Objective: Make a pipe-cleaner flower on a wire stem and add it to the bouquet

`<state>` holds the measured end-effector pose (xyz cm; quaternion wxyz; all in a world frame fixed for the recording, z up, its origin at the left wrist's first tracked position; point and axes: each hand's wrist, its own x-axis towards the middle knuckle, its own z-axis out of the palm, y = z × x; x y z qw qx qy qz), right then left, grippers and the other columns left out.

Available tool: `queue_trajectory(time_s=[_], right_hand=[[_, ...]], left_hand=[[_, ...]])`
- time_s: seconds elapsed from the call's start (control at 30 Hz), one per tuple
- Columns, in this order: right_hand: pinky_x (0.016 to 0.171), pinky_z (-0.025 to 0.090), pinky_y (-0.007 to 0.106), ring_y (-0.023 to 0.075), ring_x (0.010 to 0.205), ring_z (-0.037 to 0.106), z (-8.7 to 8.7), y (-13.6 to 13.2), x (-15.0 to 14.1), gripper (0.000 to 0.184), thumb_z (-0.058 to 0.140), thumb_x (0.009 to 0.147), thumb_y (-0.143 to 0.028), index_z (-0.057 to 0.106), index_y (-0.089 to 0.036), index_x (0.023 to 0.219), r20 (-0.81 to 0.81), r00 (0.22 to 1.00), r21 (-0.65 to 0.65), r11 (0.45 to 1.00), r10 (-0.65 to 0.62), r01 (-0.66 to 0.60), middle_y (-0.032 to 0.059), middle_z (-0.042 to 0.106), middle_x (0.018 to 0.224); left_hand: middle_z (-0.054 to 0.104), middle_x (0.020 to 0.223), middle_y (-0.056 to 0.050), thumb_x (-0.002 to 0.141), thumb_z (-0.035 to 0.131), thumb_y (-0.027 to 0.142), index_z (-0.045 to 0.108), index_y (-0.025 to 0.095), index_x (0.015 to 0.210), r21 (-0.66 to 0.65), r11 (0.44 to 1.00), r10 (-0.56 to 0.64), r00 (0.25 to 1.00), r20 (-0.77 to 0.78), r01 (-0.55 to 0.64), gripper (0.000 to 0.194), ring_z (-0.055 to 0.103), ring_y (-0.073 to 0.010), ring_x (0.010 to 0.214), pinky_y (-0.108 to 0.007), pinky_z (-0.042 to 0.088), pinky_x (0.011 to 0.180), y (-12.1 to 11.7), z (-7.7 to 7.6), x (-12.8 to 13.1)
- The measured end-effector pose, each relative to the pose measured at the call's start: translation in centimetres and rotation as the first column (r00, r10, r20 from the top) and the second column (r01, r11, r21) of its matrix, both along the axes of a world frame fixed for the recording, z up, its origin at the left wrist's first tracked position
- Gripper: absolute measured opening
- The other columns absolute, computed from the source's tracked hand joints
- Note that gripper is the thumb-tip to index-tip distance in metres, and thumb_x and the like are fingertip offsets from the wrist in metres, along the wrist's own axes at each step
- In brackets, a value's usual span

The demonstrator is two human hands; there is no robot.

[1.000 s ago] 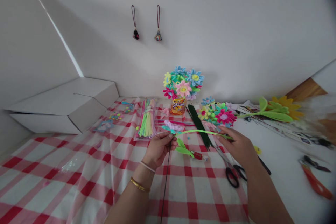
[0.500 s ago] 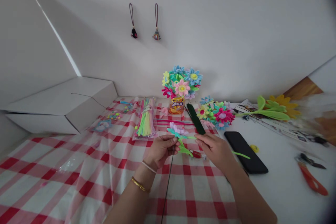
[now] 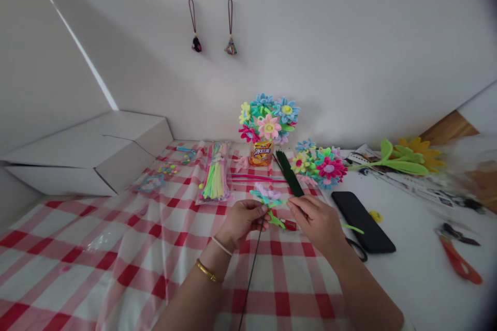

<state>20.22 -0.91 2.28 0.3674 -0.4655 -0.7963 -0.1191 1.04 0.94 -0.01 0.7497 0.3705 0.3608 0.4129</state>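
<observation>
My left hand point(image 3: 244, 221) is closed in a pinch on a pipe-cleaner flower point(image 3: 267, 193) with lilac and turquoise petals. Its thin dark stem point(image 3: 253, 265) slants down toward me from the fingers. Bright green looped pieces point(image 3: 276, 221) hang just below the petals. To the right, my right hand point(image 3: 316, 220) pinches a light green pipe cleaner that runs to the flower, and its loose end point(image 3: 353, 228) comes out past the back of the hand. Part of its length is hidden by the fingers. A small red item point(image 3: 289, 224) lies beneath, between the hands.
Behind stands a cut bottle point(image 3: 261, 154) full of pipe-cleaner flowers point(image 3: 269, 126). Nearby are a bag of pipe cleaners point(image 3: 216, 178), dark green stems point(image 3: 289, 173) and more flowers point(image 3: 330, 168). A black phone point(image 3: 363, 222) and orange-handled pliers point(image 3: 458, 258) lie right; a white box point(image 3: 132, 158) left.
The view has shifted slightly. The flower is tilted a little differently in my left hand, and the green loose end has swung slightly. A black scissor-like loop now shows beside my right wrist.
</observation>
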Motion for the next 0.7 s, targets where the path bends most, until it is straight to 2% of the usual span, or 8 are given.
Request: queue_trajectory(time_s=[0.13,0.23,0.37,0.53,0.7], right_hand=[[0.065,0.046,0.024,0.0141,0.071,0.062,0.3,-0.3,0.0,0.017,0.049,0.083,-0.023,0.065,-0.018,0.088,-0.017,1.000,-0.021,1.000,-0.012,0.011,0.0048,0.067,0.080],[0.067,0.046,0.025,0.0148,0.073,0.062,0.6,-0.6,-0.2,0.017,0.049,0.083,-0.022,0.065,-0.018,0.088,-0.014,1.000,-0.043,0.999,-0.009,0.009,0.0055,0.067,0.081],[0.064,0.044,0.025,0.0144,0.071,0.060,0.8,-1.1,-0.4,0.016,0.048,0.084,-0.021,0.064,-0.019,0.086,0.017,1.000,-0.024,1.000,0.020,-0.019,0.0047,0.067,0.077],[0.065,0.041,0.027,0.0155,0.069,0.057,1.7,-1.7,-0.7,0.014,0.049,0.084,-0.019,0.063,-0.018,0.085,0.200,0.980,0.052,0.998,0.008,-0.019,0.0048,0.065,0.073],[0.069,0.036,0.030,0.0170,0.075,0.054,4.2,-1.4,-1.2,0.016,0.047,0.085,-0.017,0.062,-0.020,0.089,0.426,0.904,0.103,0.992,0.026,-0.077,0.0044,0.065,0.079]], left_hand=[[0.064,0.064,-0.004,0.059,0.074,0.027,0.058,0.010,0.068,0.012,1.000,-0.014,1.000,-0.003,0.014,0.025,0.060,-0.0114,0.051,-0.022,0.045,0.049,-0.2,0.3,0.0],[0.063,0.061,-0.004,0.060,0.072,0.030,0.059,0.010,0.067,0.035,0.999,0.036,0.995,-0.098,-0.033,0.025,0.058,-0.0112,0.047,-0.022,0.044,0.047,-0.3,0.4,0.2],[0.061,0.058,-0.004,0.063,0.068,0.034,0.060,0.011,0.063,0.132,0.988,0.108,0.966,-0.236,-0.079,0.024,0.057,-0.0112,0.045,-0.023,0.043,0.045,-0.3,0.4,0.6],[0.056,0.052,-0.001,0.072,0.057,0.030,0.059,0.014,0.061,0.325,0.946,0.146,0.919,-0.367,-0.021,0.020,0.051,-0.0098,0.044,-0.022,0.039,0.045,-0.8,0.5,1.1],[0.051,0.051,0.002,0.078,0.048,0.030,0.055,0.016,0.060,0.485,0.867,0.155,0.861,-0.484,0.117,0.024,0.049,-0.0092,0.045,-0.020,0.035,0.045,-1.5,0.5,1.4]])
